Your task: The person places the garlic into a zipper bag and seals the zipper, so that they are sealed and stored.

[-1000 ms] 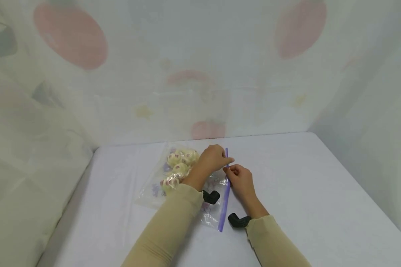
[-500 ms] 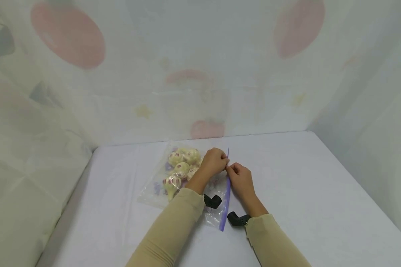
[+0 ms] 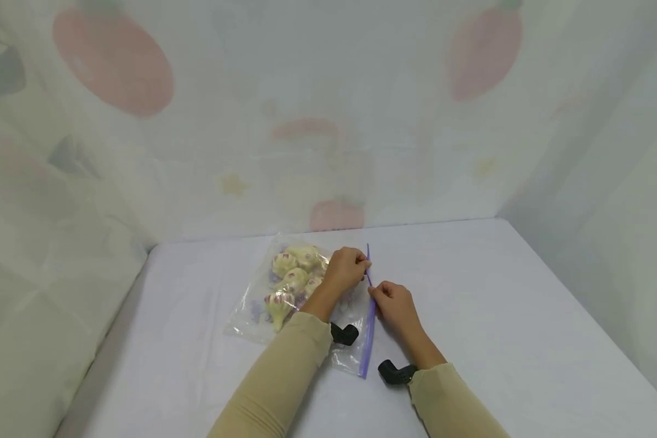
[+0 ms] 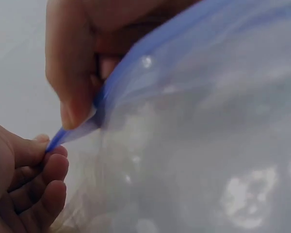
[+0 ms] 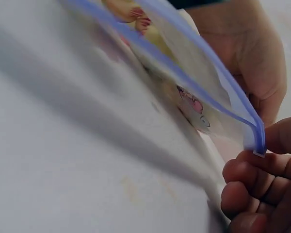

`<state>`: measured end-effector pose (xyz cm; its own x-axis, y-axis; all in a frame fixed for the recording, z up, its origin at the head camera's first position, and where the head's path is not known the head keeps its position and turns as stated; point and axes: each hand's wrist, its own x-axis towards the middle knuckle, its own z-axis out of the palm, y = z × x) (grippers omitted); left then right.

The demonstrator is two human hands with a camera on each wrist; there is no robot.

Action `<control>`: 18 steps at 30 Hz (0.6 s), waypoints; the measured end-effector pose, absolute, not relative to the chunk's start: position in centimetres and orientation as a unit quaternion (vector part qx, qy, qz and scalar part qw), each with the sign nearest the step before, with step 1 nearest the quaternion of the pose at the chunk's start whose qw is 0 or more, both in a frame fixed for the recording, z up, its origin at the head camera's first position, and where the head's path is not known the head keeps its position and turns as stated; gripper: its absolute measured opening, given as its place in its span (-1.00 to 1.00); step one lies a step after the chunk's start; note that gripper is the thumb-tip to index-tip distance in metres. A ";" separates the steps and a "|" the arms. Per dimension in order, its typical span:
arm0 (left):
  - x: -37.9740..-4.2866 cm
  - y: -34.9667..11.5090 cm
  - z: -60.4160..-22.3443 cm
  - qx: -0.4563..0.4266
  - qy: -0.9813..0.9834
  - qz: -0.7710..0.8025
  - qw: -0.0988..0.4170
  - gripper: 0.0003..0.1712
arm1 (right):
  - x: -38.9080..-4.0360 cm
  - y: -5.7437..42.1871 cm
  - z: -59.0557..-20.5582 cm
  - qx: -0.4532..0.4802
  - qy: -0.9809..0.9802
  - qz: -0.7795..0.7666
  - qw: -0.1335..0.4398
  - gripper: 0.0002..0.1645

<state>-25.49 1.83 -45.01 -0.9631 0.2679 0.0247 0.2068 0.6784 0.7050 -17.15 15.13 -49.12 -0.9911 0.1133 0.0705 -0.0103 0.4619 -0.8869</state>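
A clear zip bag (image 3: 351,359) with a purple seal strip (image 3: 368,350) lies flat on the table. Several garlic bulbs (image 3: 294,280), cream with purple streaks, are inside it. My left hand (image 3: 346,267) reaches across the bag and pinches the strip near its far end; in the left wrist view the left hand (image 4: 26,177) grips the strip's tip. Just nearer to me, my right hand (image 3: 394,304) pinches the same strip between thumb and index finger. The right wrist view shows the right hand (image 5: 266,179) where the two purple bands meet; farther along, the bands stand apart.
The white-covered table (image 3: 498,316) extends on both sides of the bag. Pale printed curtains (image 3: 405,134) hang behind and at the sides. Black wrist-worn devices (image 3: 396,372) stick out at both cuffs.
The left thumb and fingers, spread over the strip a second ago, came close to the right hand and now pinch the strip. The right hand has shifted slightly toward me, so a gap separates the hands.
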 end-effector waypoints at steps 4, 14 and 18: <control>-25.7 1.7 -45.2 0.124 0.906 0.403 0.027 -0.83 | -16.2 15.4 -49.2 -0.020 -0.841 0.540 0.021 -0.60; -26.9 1.3 -45.5 0.086 0.883 0.462 0.006 -0.83 | -12.7 15.6 -48.8 0.022 -0.834 0.550 -0.046 -0.60; -27.1 1.4 -45.5 0.079 0.880 0.468 -0.005 -0.82 | -11.0 15.8 -48.8 0.045 -0.849 0.524 -0.057 -0.57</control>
<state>-27.13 1.42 -45.53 -0.9874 0.1354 0.0824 0.1440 0.5486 0.8236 -10.98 15.80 -48.76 -0.9894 -0.1368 -0.0490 -0.0175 0.4470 -0.8944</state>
